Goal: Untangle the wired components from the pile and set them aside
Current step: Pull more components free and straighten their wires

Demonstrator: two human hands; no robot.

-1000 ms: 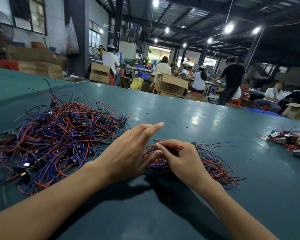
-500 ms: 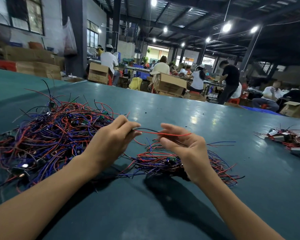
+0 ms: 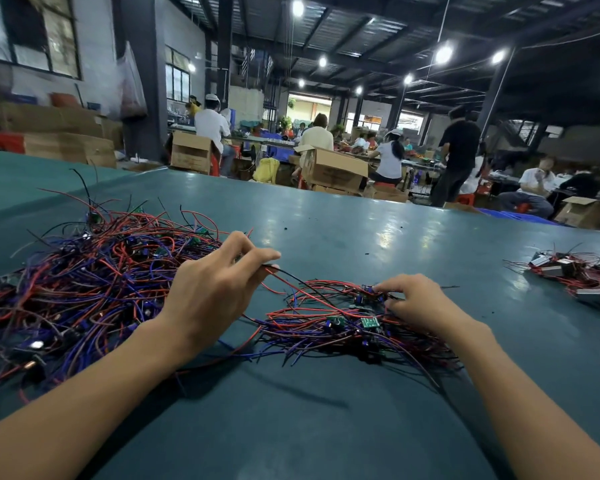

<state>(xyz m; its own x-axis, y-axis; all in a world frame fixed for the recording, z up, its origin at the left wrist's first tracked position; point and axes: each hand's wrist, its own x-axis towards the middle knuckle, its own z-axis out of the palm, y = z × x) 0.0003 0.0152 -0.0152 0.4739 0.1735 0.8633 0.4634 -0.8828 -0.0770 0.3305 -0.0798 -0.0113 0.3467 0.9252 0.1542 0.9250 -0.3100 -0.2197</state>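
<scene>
Wired components (image 3: 343,323) lie bundled on the surface (image 3: 326,427); left grip (image 3: 219,289) pinches their red-black wire (image 3: 282,274), right grip (image 3: 420,303) clutches them.

Your worktop (image 3: 361,237) is a glossy dark teal. The big pile of wires (image 3: 84,289) on your left is red, blue-violet and black, flecked with green. The smaller pile (image 3: 326,337) between your arms has the same red, violet and black strands, plus little green boards (image 3: 370,322) with pale markings and small blue parts (image 3: 359,299). The two wires (image 3: 291,282) at your left hand (image 3: 212,292) are one red, one black. The far bundle (image 3: 575,275) on your right is red and black with white and grey blocks.
</scene>
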